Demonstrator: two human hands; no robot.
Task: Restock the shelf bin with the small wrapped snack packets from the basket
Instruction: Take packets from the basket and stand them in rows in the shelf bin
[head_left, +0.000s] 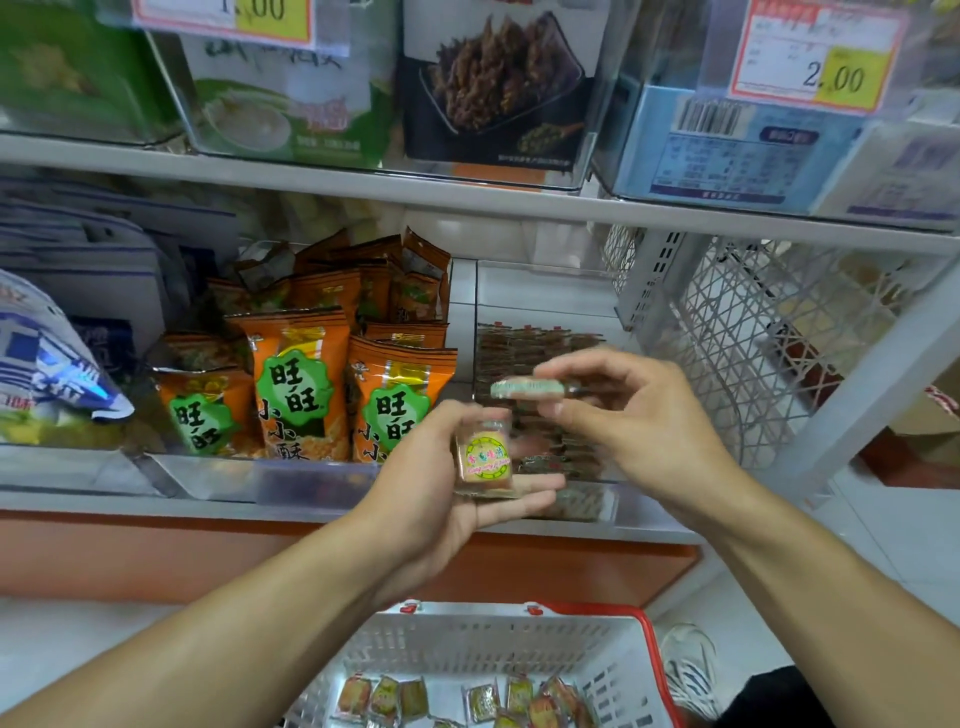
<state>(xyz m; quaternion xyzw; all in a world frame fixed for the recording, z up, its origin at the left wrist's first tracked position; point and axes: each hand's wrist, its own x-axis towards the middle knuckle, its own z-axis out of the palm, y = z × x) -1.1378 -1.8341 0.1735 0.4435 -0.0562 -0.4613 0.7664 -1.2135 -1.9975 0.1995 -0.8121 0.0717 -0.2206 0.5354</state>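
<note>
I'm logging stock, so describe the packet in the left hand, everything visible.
The packet is small, squarish and wrapped in clear glossy film, with a round yellow-green label with pink lettering over an orange-tan snack. It stands roughly upright, label toward the camera, on the left hand: its bottom rests on the fingers and the thumb holds its left edge, in front of the clear shelf bin.

Single head view: my camera looks forward and down, close to the shelf (467, 200), with the hands (545, 441) centred and the basket (483, 644) at the lower edge.
</note>
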